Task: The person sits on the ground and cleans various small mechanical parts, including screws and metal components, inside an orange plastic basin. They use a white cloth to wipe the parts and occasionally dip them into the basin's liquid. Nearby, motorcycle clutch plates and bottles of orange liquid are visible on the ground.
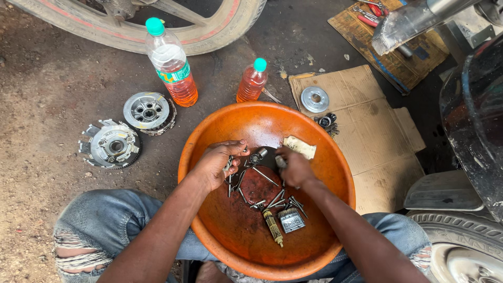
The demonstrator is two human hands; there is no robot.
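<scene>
The fingers [237,148] of the left hand [217,163] are curled narrow around a small metal part [229,164], which shows between the fingertips and the palm. The right hand [296,167] is closed in a loose fist; something pale peeks out at its left edge, but what it grips cannot be told. Just beyond its knuckles lies a whitish folded rag [299,147], touching or nearly touching the hand.

Both hands work inside a wide orange basin [209,136], resting between the person's knees in torn blue jeans [99,220]. On the basin's dark wet bottom lie loose bolts [272,202] scattered between and below the hands, and nearer the person a small brush [273,227] beside a ribbed grey metal block [292,220].

On the dirt floor to the left of the basin sit two round clutch parts [111,144], one beside the other. Farther off stand two plastic bottles of orange liquid with green caps, the taller [170,63] to the left, the shorter [252,80] just past the basin's far rim. To the right, flattened cardboard [367,126] carries a metal disc [315,99] and small springs [327,121]. A tyre [461,236] shows at the near right, another wheel [209,26] at the far edge.
</scene>
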